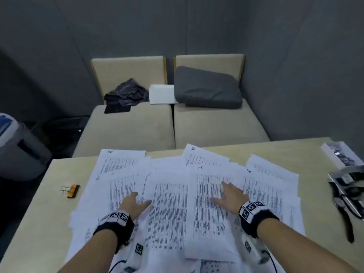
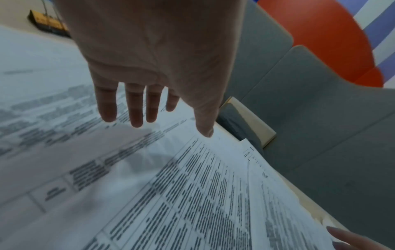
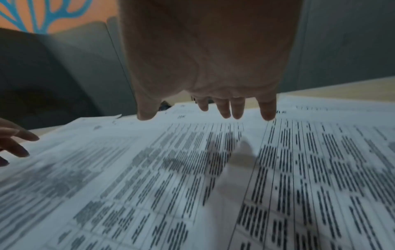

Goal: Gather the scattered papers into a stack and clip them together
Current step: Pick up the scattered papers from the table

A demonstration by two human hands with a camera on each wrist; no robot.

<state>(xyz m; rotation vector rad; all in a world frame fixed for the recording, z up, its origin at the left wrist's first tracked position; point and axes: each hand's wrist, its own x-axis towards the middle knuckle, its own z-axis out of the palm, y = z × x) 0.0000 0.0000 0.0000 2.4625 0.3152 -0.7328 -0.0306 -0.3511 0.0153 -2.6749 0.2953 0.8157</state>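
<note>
Several printed sheets of paper [image 1: 171, 196] lie fanned and overlapping across the pale wooden table [image 1: 59, 174]. My left hand [image 1: 136, 203] hovers flat over the left sheets with straight fingers, and the left wrist view shows that hand [image 2: 149, 104] just above the paper [image 2: 171, 186]. My right hand [image 1: 228, 196] is spread, palm down, over the right sheets [image 3: 213, 169], with its fingers [image 3: 237, 108] extended and holding nothing. A yellow binder clip [image 1: 72, 191] lies on the table left of the papers, away from both hands.
Beyond the table's far edge stands a beige sofa [image 1: 149, 125] with a grey cushion [image 1: 206, 87], a white box [image 1: 161, 94] and crumpled dark cloth [image 1: 126, 93]. At the table's right edge lie a tray [image 1: 340, 154] and black-handled tools [image 1: 346, 203]. A grey appliance [image 1: 17, 146] stands at the left.
</note>
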